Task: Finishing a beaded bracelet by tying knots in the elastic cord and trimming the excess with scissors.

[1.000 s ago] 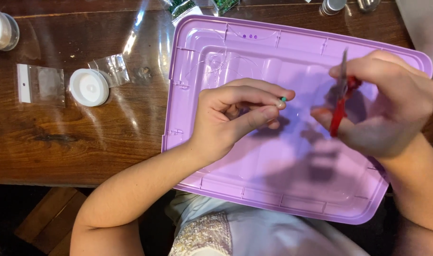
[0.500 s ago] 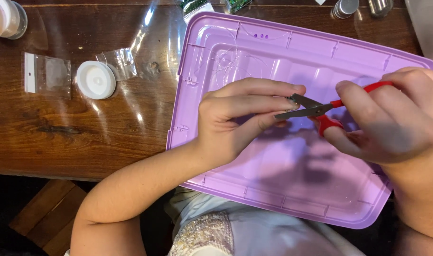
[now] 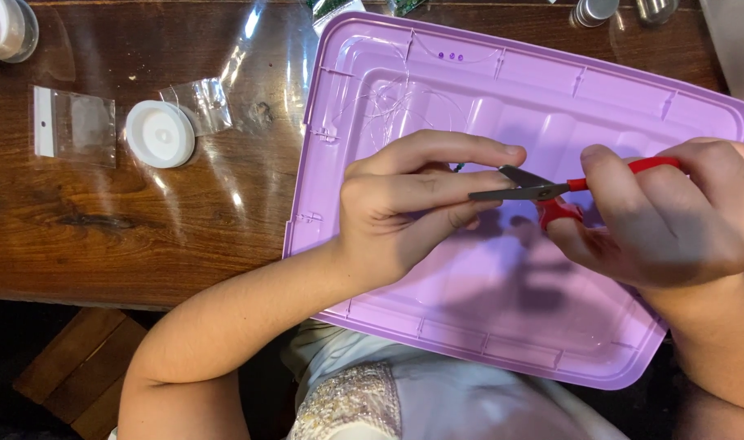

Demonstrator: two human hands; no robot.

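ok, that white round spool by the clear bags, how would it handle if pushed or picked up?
The white spool lies flat on the wooden table, so a push would probably slide it, not roll it. It looks like thin plastic, likely light. Set on edge, its round rim would probably roll.

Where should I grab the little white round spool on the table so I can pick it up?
Pinch the white spool by its round outer rim, coming straight down from above. It lies flat on the wooden table, so its rim faces sideways. The clear plastic bags sit close on its sides, so top-down looks easiest.
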